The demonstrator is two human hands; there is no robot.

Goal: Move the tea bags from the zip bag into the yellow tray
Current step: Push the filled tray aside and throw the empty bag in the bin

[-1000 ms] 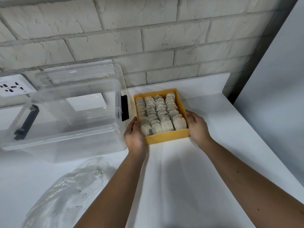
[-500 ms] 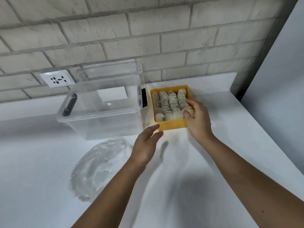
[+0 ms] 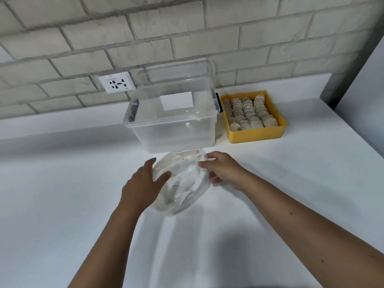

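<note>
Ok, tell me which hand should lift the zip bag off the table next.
Right, probably. The right hand looks curled on the right edge of the zip bag, thumb beneath, so it seems to have a pinch. The left hand only rests against the bag's left side with straight fingers.

1. A crumpled clear plastic zip bag (image 3: 182,183) lies on the white surface (image 3: 62,183), just in front of a clear plastic storage box (image 3: 172,134).
2. The left grip (image 3: 143,183) touches the bag's left edge, fingers straight, thumb on top.
3. The right grip (image 3: 222,171) pinches the bag's right edge.
4. A yellow rectangular plastic tray (image 3: 255,135), just right of the box, holds rows of pale tea bags (image 3: 249,113).
5. A white wall socket (image 3: 116,84) sits in the grey brick wall (image 3: 187,28).
</note>
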